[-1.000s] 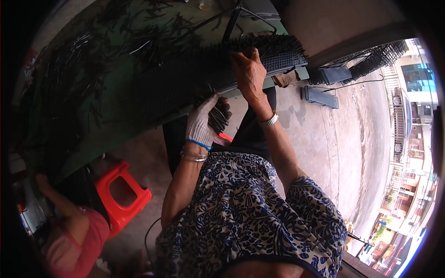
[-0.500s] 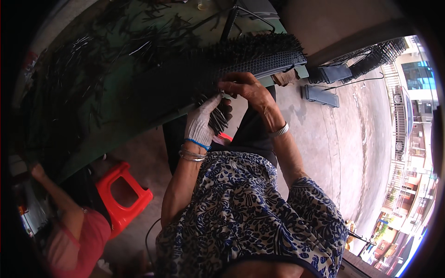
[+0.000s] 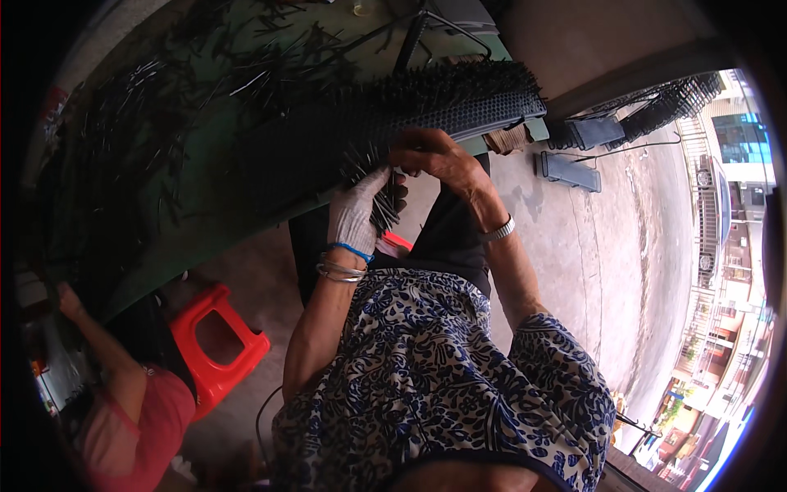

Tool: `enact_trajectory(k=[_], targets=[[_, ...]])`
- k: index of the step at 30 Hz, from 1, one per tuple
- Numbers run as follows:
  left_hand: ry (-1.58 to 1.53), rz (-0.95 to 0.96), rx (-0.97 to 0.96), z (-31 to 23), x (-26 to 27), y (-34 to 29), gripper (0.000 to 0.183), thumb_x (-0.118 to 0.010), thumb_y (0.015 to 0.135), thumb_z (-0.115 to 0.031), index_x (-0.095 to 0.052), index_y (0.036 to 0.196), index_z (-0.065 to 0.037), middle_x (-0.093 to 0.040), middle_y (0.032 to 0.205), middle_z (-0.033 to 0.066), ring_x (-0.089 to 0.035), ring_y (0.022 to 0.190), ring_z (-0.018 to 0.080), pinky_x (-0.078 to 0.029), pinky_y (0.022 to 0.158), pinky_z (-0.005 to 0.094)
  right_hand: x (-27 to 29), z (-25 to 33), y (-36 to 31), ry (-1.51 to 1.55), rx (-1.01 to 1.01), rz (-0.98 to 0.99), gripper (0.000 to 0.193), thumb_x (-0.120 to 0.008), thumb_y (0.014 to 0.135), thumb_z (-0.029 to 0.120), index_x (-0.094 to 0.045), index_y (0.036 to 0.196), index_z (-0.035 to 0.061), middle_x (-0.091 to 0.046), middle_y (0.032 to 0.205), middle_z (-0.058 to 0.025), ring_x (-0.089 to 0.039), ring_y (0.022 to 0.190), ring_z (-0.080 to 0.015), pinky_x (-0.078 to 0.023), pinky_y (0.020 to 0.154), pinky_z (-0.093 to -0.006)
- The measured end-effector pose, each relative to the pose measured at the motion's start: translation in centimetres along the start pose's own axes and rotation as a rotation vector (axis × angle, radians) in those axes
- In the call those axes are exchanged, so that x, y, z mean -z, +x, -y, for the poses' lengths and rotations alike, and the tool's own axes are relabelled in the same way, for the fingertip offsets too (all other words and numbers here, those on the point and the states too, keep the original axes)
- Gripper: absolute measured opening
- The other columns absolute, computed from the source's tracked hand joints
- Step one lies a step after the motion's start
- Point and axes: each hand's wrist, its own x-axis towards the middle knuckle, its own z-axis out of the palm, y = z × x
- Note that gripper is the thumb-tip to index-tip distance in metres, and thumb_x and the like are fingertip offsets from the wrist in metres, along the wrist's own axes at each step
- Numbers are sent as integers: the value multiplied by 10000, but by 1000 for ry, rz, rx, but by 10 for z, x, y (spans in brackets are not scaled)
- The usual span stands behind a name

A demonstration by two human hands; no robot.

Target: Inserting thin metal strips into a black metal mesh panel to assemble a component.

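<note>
My left hand (image 3: 358, 209), in a white knit glove with bare fingertips, is closed around a bundle of thin dark rods (image 3: 383, 215) beside the table's near edge. Just to its right, my bare right hand (image 3: 434, 157) is bent with its fingers pinched close to the upper ends of the bundle. Whatever lies between those fingertips is too small and dark to make out. Beyond both hands lies a long black perforated panel (image 3: 484, 113), its top thick with upright dark rods (image 3: 459, 84). The panel's left part sinks into shadow.
Many loose dark rods (image 3: 147, 139) are strewn over the green table (image 3: 205, 234). A black metal frame (image 3: 410, 45) stands behind the panel. Left of me are a red stool (image 3: 220, 353) and another person (image 3: 152, 418). Dark boxes (image 3: 570, 170) sit on the floor at right.
My right hand stays by the bundle, its fingers shifted slightly. The rods in my left hand fan out a little more above the glove. The other person's hand has moved slightly.
</note>
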Motion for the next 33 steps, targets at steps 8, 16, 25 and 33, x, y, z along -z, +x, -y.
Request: enact_trajectory(k=[8,16,25,33], targets=[[47,-42,-110,0,-4,-5,128,-682,869,-137,-674,938,-29,-679,751,60,-637,568,134,-499,487,235,11,0,17,-72,-24,138,208,-680,880,179,-651,951,-15,-660,823,-44,-611,696,-102,-468,615,-227],[-120,-88,-75,0,3,4,169,-702,857,-151,-661,967,-30,-689,830,89,-660,608,165,-548,525,264,17,10,15,-4,158,39,117,-601,906,78,-618,967,-20,-684,828,-78,-674,709,-150,-533,658,-249],[-360,52,164,14,11,17,148,-667,886,-149,-630,985,-46,-683,872,123,-684,747,242,-587,636,392,2,6,61,-589,508,-738,100,-604,896,90,-558,927,6,-659,757,-148,-674,677,-233,-510,606,-331],[-367,60,189,24,24,25,117,-586,940,-160,-642,959,-59,-688,872,109,-682,797,248,-586,730,428,-3,7,69,-716,564,-717,98,-607,884,78,-537,873,10,-645,745,-153,-659,698,-334,-501,587,-367]])
